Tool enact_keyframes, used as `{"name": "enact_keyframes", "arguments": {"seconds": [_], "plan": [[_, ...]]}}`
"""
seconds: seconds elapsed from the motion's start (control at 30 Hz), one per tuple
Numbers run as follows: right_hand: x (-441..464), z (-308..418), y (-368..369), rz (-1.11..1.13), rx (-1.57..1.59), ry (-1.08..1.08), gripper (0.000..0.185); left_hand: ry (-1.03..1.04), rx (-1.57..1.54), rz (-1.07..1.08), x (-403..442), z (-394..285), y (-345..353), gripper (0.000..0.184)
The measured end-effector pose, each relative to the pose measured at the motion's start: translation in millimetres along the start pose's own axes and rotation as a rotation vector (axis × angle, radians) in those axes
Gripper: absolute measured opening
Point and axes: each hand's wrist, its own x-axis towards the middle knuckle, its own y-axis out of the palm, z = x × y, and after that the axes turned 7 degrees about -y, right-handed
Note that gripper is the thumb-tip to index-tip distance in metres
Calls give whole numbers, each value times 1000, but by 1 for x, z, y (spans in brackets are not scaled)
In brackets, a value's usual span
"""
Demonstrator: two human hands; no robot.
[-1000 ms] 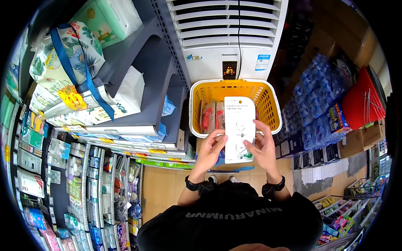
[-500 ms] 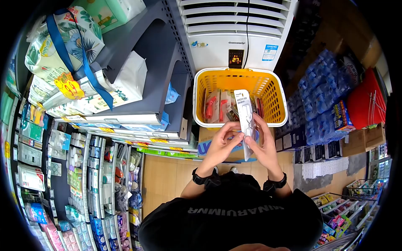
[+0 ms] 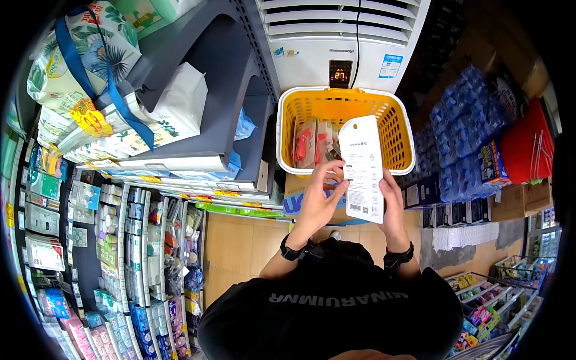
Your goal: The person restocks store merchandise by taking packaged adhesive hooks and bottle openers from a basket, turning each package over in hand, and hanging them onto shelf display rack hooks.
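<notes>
A white carded retail pack (image 3: pixel 363 165), tall and with a hang hole at its top, is held up in front of me. Its printed back, with a barcode near the lower end, faces me. My right hand (image 3: pixel 393 207) grips the pack's right edge, the thumb along the side. At the left edge, my left hand (image 3: pixel 321 198) has curled fingers, with thumb and index finger touching the card. Just beyond the pack stands a yellow shopping basket (image 3: pixel 396 108) with a white rim. Inside it lie several packaged items, some with red parts (image 3: pixel 305 144); the pack hides part of the contents.
Behind the basket stands a white air conditioner (image 3: pixel 366 51) with a lit display. Shelves (image 3: pixel 198 159) with wrapped tissue packs rise on the left. Shrink-wrapped blue bottles (image 3: pixel 465 129) and a red bin-like object (image 3: pixel 528 144) stand on the right. Tiled floor (image 3: pixel 234 252) shows below.
The pack has been turned from nearly edge-on, with its white contents showing, to its flat printed back. My right hand has moved to its right edge, my left hand to its left edge.
</notes>
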Motion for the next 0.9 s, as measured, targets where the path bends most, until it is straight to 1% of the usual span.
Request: {"name": "enact_keyframes", "arguments": {"seconds": [0.03,0.07,0.1,0.13,0.2,0.23,0.3,0.37,0.4,0.47,0.5,0.57,0.67,0.9], "plan": [[1,1,-1,3,8,11,59,-4,-17,-67,0,2,1,29],[2,1,-1,1,10,14,59,-8,-35,-135,1,2,2,28],[3,2,-1,-3,47,0,59,-5,-38,-154,0,0,2,26],[3,2,-1,-6,85,-14,59,-8,-37,-153,1,3,0,26],[1,0,-2,-34,81,0,57,-90,-142,32,3,12,-6,25],[1,-1,-2,-58,75,11,55,-89,-143,32,3,10,-5,25],[3,-3,-3,-81,69,22,53,-68,-246,-32,1,6,-4,21],[5,-8,-5,-118,-35,13,48,-54,-295,-16,0,10,-6,20],[5,-11,-9,-119,-34,16,48,-40,-343,0,0,11,-8,19],[8,-12,-15,-111,-222,1,42,-41,-360,-8,-1,10,-9,19],[7,-12,-14,-113,-221,3,42,-39,-378,-17,-2,9,-10,19],[7,-1,-3,-102,-287,-150,40,-47,-385,-21,-2,6,-11,19],[6,4,-5,-93,-346,-162,41,-63,-396,-20,-2,5,-12,19],[6,9,-3,-72,-351,-216,43,-67,-379,-3,0,7,-13,22]]}}
